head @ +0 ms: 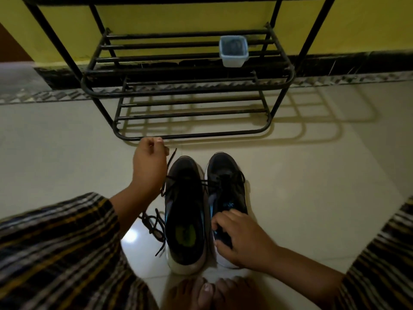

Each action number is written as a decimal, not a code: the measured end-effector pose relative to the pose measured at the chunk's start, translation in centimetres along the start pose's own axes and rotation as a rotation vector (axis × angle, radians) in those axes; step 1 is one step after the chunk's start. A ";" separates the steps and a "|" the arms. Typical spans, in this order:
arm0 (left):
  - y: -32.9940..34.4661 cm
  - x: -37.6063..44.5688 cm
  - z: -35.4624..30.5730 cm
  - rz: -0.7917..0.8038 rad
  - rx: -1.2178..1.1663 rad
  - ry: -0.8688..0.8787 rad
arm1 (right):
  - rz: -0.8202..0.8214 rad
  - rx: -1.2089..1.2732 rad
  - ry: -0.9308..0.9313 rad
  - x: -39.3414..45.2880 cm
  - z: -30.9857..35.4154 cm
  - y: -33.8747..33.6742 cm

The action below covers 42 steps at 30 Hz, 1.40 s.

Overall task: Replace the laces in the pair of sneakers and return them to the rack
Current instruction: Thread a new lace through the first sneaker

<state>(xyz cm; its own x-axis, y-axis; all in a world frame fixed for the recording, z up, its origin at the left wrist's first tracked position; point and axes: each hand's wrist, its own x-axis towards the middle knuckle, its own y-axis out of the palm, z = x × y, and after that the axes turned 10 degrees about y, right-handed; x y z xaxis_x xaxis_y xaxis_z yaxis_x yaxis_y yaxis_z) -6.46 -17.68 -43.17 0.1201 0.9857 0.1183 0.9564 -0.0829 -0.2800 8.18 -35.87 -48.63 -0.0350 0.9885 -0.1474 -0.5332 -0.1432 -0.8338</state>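
While left hand (149, 164) pinches a lace (171, 156) | right hand (241, 239) grips right sneaker (225, 175) | tub (233, 51) contents unclear

Two sneakers stand side by side on the floor (312, 198), the left sneaker (184, 211) touching the right sneaker (225, 189). A loose lace (154, 224) lies left of them. Beyond their toes stands the rack (192, 135), with a container (233, 51) on an upper shelf, against the wall (178, 16).
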 end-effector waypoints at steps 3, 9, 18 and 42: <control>-2.5 -0.7 2.1 0.069 0.422 0.225 | 0.004 -0.016 0.001 0.0 0.0 0.0; -6.9 -3.0 6.4 0.441 0.948 0.186 | 0.009 -0.020 0.011 0.0 0.1 -0.2; -7.9 -4.2 8.0 0.691 1.061 0.054 | 0.020 -0.037 0.020 0.1 0.3 -0.3; -3.3 -3.6 6.6 0.481 0.793 0.286 | 0.019 -0.039 0.002 0.2 0.2 -0.1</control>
<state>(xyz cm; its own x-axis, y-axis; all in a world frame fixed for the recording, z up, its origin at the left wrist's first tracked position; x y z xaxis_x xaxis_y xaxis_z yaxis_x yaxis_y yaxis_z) -11.85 -20.00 -48.97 0.6119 0.7906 0.0214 0.3433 -0.2411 -0.9078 8.07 -35.63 -48.43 -0.0430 0.9854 -0.1649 -0.4994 -0.1642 -0.8507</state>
